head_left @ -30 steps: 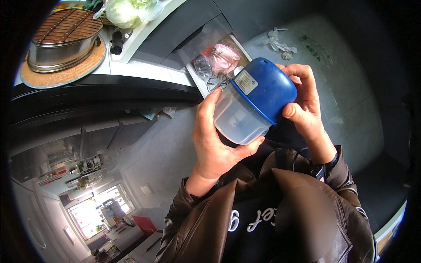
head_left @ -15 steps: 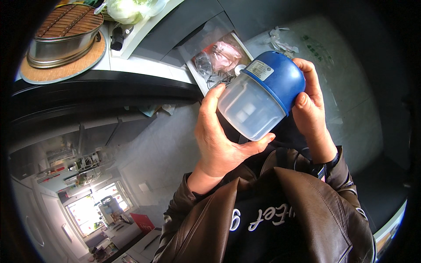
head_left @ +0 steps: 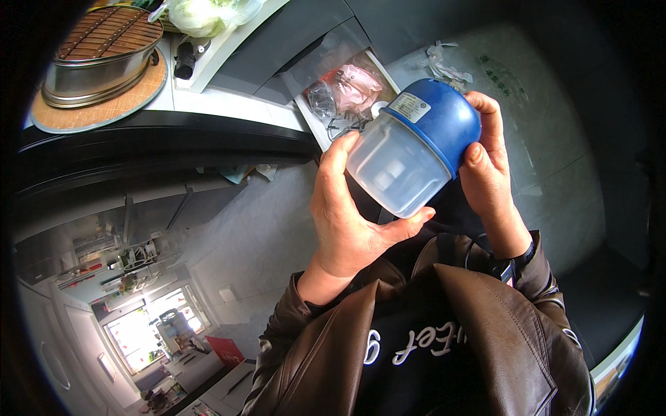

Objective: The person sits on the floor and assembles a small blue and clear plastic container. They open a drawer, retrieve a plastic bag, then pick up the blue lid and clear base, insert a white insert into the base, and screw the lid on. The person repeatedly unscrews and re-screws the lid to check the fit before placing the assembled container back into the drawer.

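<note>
Between my hands, tilted on its side, is a rounded plastic container with a blue domed top point(head_left: 445, 119) and a translucent bowl point(head_left: 399, 166). A pale label sits on the dome, and a small whitish shape shows through the bowl. My left hand point(head_left: 347, 222) grips the bowl, thumb along its lower edge and fingers at its upper left side. Around the dome's right side curls my right hand point(head_left: 490, 170), its thumb pressed on the blue plastic. Some right fingers are hidden behind the dome.
Behind the container, a pulled-out drawer point(head_left: 388, 73) holds pink and clear plastic bags and cords. On the counter point(head_left: 222, 104) at upper left stand a steamer pot point(head_left: 100, 69) on a round mat point(head_left: 149, 100) and a bagged cabbage point(head_left: 205, 15). Crumpled plastic point(head_left: 444, 64) lies beyond the drawer.
The container has shifted very slightly up and left and turned a little in my hands. Both hands keep the same hold.
</note>
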A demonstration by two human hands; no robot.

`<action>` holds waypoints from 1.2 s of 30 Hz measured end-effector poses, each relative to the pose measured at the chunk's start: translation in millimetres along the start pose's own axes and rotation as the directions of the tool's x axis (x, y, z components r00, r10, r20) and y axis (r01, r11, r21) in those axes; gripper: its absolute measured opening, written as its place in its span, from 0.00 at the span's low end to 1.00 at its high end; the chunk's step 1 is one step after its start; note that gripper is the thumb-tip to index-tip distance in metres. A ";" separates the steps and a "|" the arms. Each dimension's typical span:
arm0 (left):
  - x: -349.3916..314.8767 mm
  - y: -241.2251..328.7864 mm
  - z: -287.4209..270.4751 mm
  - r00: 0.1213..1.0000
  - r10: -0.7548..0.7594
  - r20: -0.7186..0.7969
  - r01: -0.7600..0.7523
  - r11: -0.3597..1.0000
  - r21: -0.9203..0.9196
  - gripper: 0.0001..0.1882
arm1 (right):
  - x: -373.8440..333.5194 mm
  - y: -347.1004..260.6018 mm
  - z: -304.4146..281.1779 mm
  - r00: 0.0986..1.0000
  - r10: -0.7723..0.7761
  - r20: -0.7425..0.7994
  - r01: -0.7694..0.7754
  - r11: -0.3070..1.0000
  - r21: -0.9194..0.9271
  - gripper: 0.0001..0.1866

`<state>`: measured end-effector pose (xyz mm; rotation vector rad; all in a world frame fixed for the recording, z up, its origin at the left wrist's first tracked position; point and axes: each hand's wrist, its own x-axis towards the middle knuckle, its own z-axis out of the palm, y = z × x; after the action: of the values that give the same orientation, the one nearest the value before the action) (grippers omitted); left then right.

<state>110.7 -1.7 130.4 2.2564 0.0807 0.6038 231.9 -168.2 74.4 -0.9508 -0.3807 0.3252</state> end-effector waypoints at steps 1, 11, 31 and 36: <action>-0.2 -0.4 0.1 1.000 -0.005 0.002 0.005 1.000 0.010 0.61 | 0.0 0.0 -0.3 1.000 0.005 0.005 -0.005 1.000 -0.004 0.40; -1.3 -1.6 1.5 1.000 -0.004 -0.001 0.004 1.000 0.005 0.61 | 0.0 3.1 -2.9 1.000 0.008 0.016 -0.008 1.000 -0.012 0.35; 0.4 -2.3 2.8 0.999 0.034 -0.019 -0.033 0.998 0.047 0.59 | 0.8 4.9 -3.7 0.998 0.061 0.012 -0.062 0.997 0.047 0.32; -4.0 -13.3 11.8 0.997 -0.076 -0.001 0.075 0.986 -0.150 0.58 | 0.1 1.2 0.8 0.998 0.053 -0.019 -0.054 0.998 -0.025 0.38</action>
<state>114.1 -1.4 112.5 2.0964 0.1194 0.5579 231.5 -166.9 73.8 -0.9894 -0.3438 0.3611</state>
